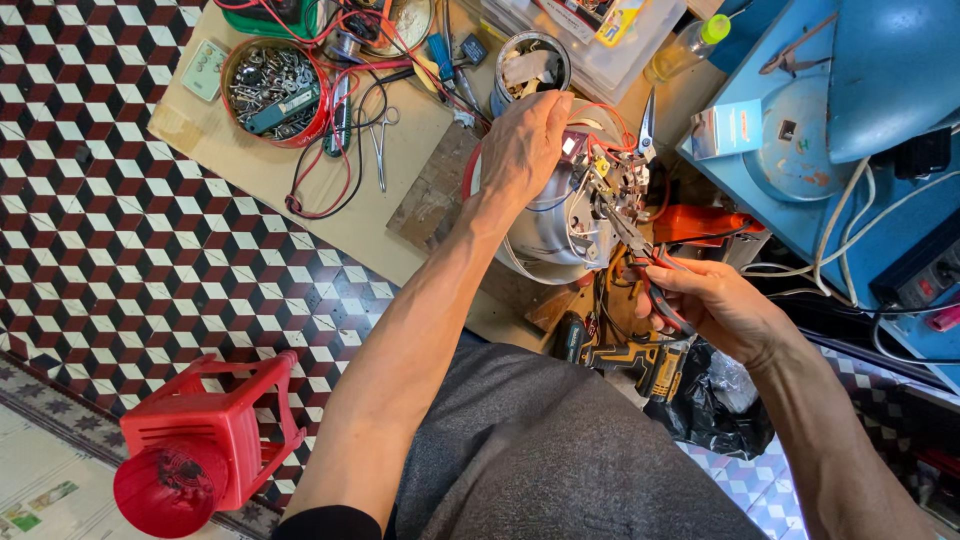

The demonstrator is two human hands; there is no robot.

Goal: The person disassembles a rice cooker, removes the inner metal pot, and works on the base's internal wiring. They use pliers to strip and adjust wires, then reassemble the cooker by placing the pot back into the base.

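Note:
My left hand [522, 150] rests on top of a round metal appliance [545, 225] lying on its side, its wiring and terminals [600, 185] exposed toward me. Red-handled pliers [640, 250] are gripped in my right hand [715, 305], their jaws reaching into the wiring. A pair of scissors or snips [646, 128] sticks up just behind the wires. My grey-clad lap [560, 450] fills the bottom of the view.
A red tin of screws and bits [272, 90], forceps [380, 145] and red cables [330, 170] lie on the cardboard-topped board. A cordless drill [640, 362] sits below the appliance. A blue cabinet [830, 130] stands right; a red plastic stool [200, 450] lies on the tiled floor.

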